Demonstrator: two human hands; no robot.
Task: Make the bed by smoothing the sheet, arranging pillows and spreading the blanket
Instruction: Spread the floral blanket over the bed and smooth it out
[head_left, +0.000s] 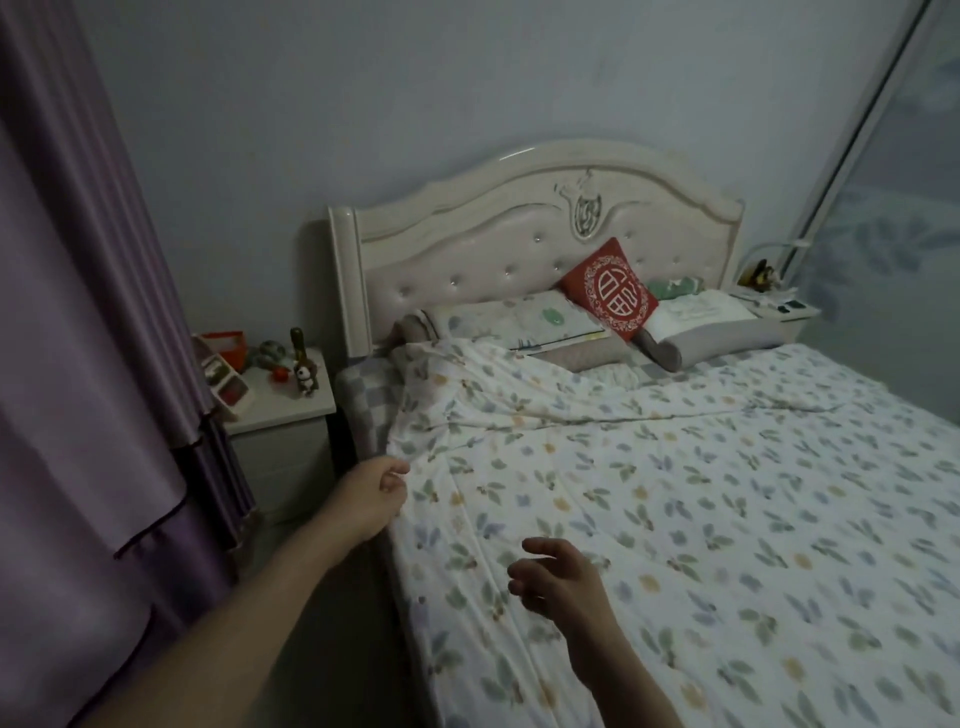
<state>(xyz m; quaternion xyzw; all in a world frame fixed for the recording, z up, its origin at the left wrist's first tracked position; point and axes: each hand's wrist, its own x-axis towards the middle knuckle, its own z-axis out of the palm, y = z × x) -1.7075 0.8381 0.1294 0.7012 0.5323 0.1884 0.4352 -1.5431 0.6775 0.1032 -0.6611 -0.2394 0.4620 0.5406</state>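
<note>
Head view: bed with leaf-print blanket (675, 493) spread across the mattress.
Left hand (371, 496), at nine o'clock, pinches the blanket's edge; right hand (558, 577), at six o'clock, hovers loosely open, empty; pillows (519, 322) at twelve o'clock.

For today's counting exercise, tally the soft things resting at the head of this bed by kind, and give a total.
Long pillows lying flat: 2, the patterned pillow and the white and grey pillow
Red square cushions: 1, the red cushion propped between them against the headboard
Green soft items behind the right-hand pillow: 1, the green item, too hidden to identify
Total: 4
</note>
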